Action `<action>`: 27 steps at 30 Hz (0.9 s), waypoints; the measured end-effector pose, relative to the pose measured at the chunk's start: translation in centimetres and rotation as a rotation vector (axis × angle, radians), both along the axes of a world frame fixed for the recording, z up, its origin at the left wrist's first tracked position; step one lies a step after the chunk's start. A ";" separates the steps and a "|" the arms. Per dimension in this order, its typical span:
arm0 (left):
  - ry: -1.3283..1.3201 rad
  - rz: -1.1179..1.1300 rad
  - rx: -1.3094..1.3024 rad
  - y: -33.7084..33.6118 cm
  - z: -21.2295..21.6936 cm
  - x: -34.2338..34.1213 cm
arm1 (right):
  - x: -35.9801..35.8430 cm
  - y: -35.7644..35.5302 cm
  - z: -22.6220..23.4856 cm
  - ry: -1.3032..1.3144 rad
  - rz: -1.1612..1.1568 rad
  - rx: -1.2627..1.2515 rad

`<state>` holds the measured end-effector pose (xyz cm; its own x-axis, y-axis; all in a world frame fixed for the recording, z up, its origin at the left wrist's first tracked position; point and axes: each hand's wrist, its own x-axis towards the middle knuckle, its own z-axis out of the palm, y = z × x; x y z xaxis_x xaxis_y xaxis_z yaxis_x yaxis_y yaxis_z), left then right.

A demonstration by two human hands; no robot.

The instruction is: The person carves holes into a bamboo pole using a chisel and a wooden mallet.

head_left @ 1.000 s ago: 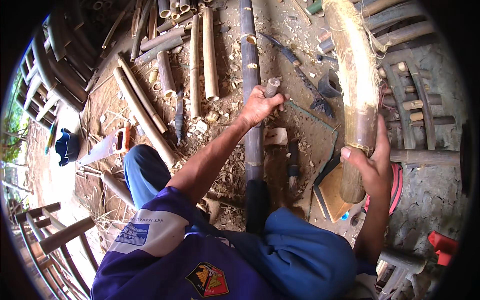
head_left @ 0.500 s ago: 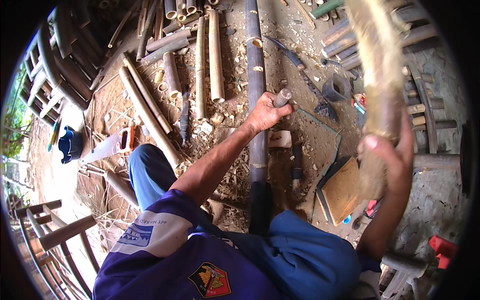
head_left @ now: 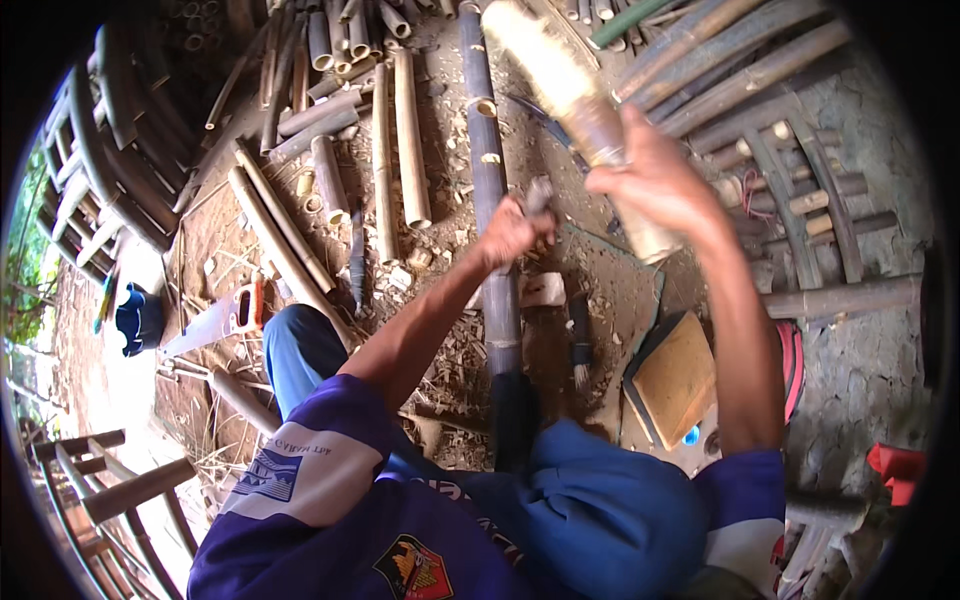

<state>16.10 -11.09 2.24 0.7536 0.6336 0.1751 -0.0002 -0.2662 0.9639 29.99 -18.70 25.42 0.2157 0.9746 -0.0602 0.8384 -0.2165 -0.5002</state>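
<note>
A long dark bamboo pole [head_left: 484,145] with several cut notches runs away from me between my knees. My left hand [head_left: 508,236] is closed over it, gripping what looks like a chisel by its round handle [head_left: 540,192]; the blade is hidden. My right hand [head_left: 660,185] wraps around a thick, pale wooden club [head_left: 560,75], slightly blurred. The club is raised to the right of the chisel, tilted with its far end to the left, and apart from it. Beneath the pole near my left hand lies a wooden block [head_left: 543,290].
Left of the pole lie a handsaw [head_left: 215,322], a dark-handled tool [head_left: 357,258] and bamboo lengths [head_left: 410,140]. A brush [head_left: 579,340] and a tan board [head_left: 672,380] lie to the right. Bamboo frames [head_left: 815,200] stand at the right. Wood chips litter the ground.
My right hand has swung the club leftward and forward, from beside the right wall toward the chisel. My left hand stays on the pole. The view has shifted slightly.
</note>
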 end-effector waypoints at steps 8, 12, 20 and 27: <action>-0.167 0.158 -0.375 -2.2 4.1 -1.1 | -1.2 -9.3 3.9 0.439 -0.070 0.567; -0.086 0.085 -0.329 -2.9 2.0 0.2 | -0.3 -11.4 2.7 0.546 -0.128 0.452; -0.021 0.185 -0.362 -2.6 1.8 0.7 | 0.8 -11.0 2.9 0.607 -0.119 0.598; 0.030 0.045 -0.200 -0.1 0.9 1.3 | 1.5 -2.2 -1.8 0.094 -0.067 -0.016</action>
